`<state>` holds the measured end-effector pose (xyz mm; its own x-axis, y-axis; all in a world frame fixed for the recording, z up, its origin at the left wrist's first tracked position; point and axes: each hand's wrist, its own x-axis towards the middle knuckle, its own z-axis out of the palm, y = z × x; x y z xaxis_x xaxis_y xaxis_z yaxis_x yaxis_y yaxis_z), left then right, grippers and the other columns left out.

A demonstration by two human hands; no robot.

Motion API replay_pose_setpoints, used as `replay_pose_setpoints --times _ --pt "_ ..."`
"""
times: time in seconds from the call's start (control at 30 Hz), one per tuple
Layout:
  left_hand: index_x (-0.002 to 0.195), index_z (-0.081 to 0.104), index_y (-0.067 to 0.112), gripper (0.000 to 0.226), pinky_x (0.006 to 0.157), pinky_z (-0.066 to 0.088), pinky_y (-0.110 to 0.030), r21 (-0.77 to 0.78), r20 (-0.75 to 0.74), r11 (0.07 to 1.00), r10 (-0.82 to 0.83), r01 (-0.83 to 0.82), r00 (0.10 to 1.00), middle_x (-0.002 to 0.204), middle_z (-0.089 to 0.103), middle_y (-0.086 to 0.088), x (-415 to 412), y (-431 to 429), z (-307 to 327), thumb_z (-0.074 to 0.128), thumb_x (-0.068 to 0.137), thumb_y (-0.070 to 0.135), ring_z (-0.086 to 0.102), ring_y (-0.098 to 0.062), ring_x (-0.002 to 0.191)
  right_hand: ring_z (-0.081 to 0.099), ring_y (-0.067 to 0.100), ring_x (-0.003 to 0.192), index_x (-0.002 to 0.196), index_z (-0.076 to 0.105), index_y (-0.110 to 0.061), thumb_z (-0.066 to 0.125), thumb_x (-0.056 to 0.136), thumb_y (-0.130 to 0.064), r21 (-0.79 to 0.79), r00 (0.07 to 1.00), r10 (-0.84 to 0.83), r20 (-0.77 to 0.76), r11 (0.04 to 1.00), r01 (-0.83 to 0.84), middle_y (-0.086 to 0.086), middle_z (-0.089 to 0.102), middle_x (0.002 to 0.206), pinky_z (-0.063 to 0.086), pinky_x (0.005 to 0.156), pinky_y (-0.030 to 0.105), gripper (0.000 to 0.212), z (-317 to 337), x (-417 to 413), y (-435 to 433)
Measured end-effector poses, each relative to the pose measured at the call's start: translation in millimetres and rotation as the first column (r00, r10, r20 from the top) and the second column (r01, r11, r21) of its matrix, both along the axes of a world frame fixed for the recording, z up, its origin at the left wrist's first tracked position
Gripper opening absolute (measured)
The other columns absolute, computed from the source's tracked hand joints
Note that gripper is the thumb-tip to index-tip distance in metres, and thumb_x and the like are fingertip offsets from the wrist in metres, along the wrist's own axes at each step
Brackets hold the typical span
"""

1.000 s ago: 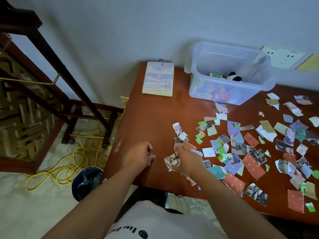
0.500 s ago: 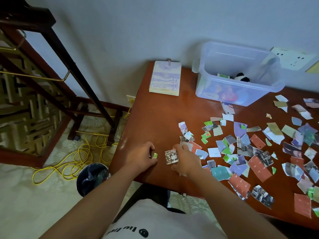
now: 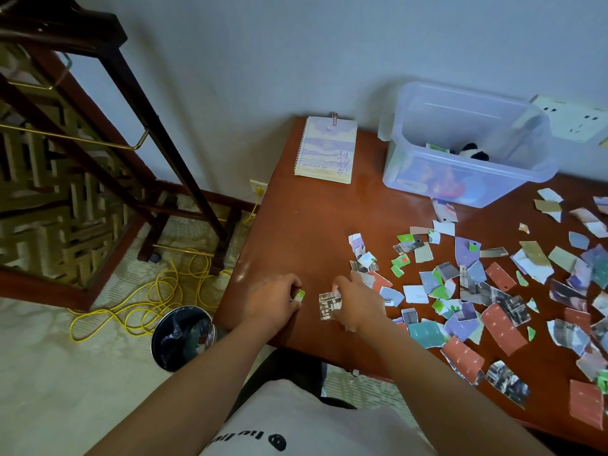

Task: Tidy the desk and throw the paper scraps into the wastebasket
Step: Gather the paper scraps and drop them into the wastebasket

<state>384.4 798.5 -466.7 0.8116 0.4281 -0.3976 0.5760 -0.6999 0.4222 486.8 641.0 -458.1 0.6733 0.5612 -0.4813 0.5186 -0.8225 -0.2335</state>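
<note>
Several torn paper scraps (image 3: 493,284) in green, red, purple and grey lie scattered over the right half of the brown desk (image 3: 296,225). My left hand (image 3: 274,302) rests near the desk's front left edge, its curled fingers holding a small green scrap (image 3: 300,295). Just to its right, my right hand (image 3: 358,302) pinches a grey-patterned scrap (image 3: 329,306) above the desk. A black-lined wastebasket (image 3: 182,337) stands on the floor below the desk's left front corner.
A spiral notebook (image 3: 325,149) lies at the desk's back left. A clear plastic bin (image 3: 467,143) with a panda toy stands at the back. Yellow cable (image 3: 144,291) coils on the floor beside a dark wooden stand (image 3: 131,126).
My right hand has carried the grey scrap left, away from the pile and toward my left hand. A green scrap now shows in my left hand's fingers.
</note>
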Motion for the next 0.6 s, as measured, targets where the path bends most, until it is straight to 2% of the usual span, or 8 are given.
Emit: replay_pose_setpoints --times 0.17,0.33,0.47,0.6 --pt "0.103 0.061 0.035 0.025 0.078 0.049 -0.031 -0.02 -0.03 0.998 -0.052 0.052 0.998 0.106 0.061 0.012 5.6 4.3 1.0 0.072 0.081 0.036 0.06 -0.014 0.095 0.057 0.022 0.106 0.123 0.047 -0.027 0.076 0.08 -0.03 -0.007 0.999 0.033 0.006 0.999 -0.033 0.0 0.046 0.128 0.052 0.077 0.032 0.053 -1.6 2.5 2.2" --pt "0.09 0.059 0.029 0.016 0.067 0.039 -0.027 -0.051 -0.084 0.996 -0.074 0.07 0.994 0.096 0.063 0.009 12.5 6.4 2.2 0.072 0.08 0.031 0.06 -0.015 0.092 0.058 0.022 0.103 0.122 0.047 -0.029 0.076 0.08 -0.029 0.01 0.999 0.045 -0.01 0.999 -0.045 -0.001 0.046 0.126 0.05 0.075 0.032 0.051 -2.1 2.8 1.1" --pt "0.095 0.062 0.028 0.017 0.067 0.037 -0.025 -0.056 -0.095 0.995 -0.082 0.077 0.992 0.099 0.064 0.007 14.2 6.7 1.6 0.072 0.081 0.031 0.059 -0.015 0.094 0.057 0.022 0.1 0.117 0.052 -0.029 0.076 0.078 -0.029 0.015 0.998 0.055 -0.013 0.998 -0.055 -0.002 0.046 0.122 0.051 0.073 0.033 0.046 -1.0 5.3 2.8" --pt "0.094 0.064 0.028 0.018 0.067 0.039 -0.025 -0.039 -0.108 0.996 -0.081 0.077 0.991 0.099 0.064 0.007 15.1 8.0 3.0 0.073 0.08 0.033 0.06 -0.016 0.094 0.055 0.02 0.1 0.113 0.056 -0.028 0.077 0.077 -0.031 0.0 0.996 0.086 -0.008 0.996 -0.086 -0.003 0.047 0.119 0.043 0.067 0.028 0.041 2.3 9.5 3.3"
